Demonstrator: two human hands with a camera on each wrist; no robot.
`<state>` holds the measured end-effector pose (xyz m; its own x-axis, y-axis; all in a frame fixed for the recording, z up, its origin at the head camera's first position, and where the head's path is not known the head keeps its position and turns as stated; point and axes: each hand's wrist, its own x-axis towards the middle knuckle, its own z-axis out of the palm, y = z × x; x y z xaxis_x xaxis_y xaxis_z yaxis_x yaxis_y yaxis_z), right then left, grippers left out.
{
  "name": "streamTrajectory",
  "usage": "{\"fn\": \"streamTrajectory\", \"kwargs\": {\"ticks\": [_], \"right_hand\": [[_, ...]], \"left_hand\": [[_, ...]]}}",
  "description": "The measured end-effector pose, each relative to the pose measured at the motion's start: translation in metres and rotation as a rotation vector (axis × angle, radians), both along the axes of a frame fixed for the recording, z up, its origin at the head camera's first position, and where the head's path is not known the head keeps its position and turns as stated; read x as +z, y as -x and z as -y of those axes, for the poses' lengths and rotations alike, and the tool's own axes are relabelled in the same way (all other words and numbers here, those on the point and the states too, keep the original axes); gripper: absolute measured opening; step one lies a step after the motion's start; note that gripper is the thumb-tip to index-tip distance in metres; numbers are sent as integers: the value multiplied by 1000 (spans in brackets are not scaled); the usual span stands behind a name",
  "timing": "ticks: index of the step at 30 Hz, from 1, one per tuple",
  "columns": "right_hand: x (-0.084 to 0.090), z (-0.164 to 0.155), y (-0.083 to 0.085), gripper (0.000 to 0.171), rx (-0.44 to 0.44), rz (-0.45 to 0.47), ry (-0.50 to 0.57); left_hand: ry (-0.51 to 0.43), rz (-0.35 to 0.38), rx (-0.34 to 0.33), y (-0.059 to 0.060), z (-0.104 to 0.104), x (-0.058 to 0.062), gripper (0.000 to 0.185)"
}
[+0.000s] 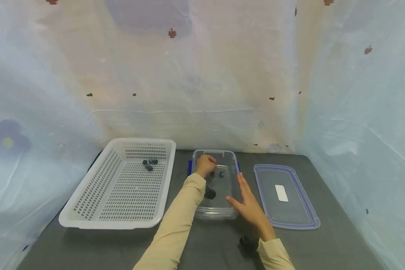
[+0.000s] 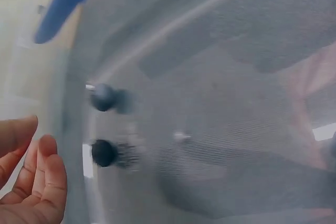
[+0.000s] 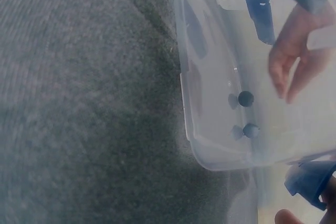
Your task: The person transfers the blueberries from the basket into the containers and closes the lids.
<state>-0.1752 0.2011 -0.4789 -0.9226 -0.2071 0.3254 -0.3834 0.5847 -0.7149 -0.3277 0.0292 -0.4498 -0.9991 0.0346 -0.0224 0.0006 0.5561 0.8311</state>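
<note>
A white basket [image 1: 121, 187] sat left of a clear plastic box [image 1: 232, 180]. The right hand [image 1: 248, 202], fingers straight, steadied the box's side. The left hand [image 1: 206, 165], loosely curled and seemingly holding nothing, reached inside toward two small dark balls [image 1: 221, 174]. Closing fingers around one ball probably came next.

Makeshift recording booth: sheet-draped walls [image 1: 202, 75], grey table [image 1: 337, 240].

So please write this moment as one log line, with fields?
left hand: inside clear container, near two dark balls | right hand: flat against container side | basket: holds dark balls
</note>
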Motion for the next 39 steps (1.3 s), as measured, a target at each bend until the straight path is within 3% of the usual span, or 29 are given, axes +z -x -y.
{"fn": "streamTrajectory", "kwargs": {"ticks": [2, 5, 9, 14, 23, 30, 39], "right_hand": [[0, 0, 0, 89, -1, -2, -1], [-1, 0, 0, 88, 0, -9, -4], [-2, -1, 1, 88, -1, -30, -9], [-2, 1, 3, 87, 8, -32, -8], [-3, 2, 1, 86, -5, -44, -1], [-3, 3, 0, 87, 3, -45, 6], [-3, 2, -5, 88, 3, -47, 3]], "left_hand": [[-22, -18, -26, -14, 2, 19, 21], [-112, -25, -94, -20, 6, 32, 23], [-288, 30, -187, -16, 13, 38, 29], [-332, 34, -223, -13, 28, 44, 28], [-396, -9, -244, -16, 53, 59, 24], [-371, -88, -240, -20, 73, 74, 27], [-456, -258, -140, -30, 115, 93, 28]]}}
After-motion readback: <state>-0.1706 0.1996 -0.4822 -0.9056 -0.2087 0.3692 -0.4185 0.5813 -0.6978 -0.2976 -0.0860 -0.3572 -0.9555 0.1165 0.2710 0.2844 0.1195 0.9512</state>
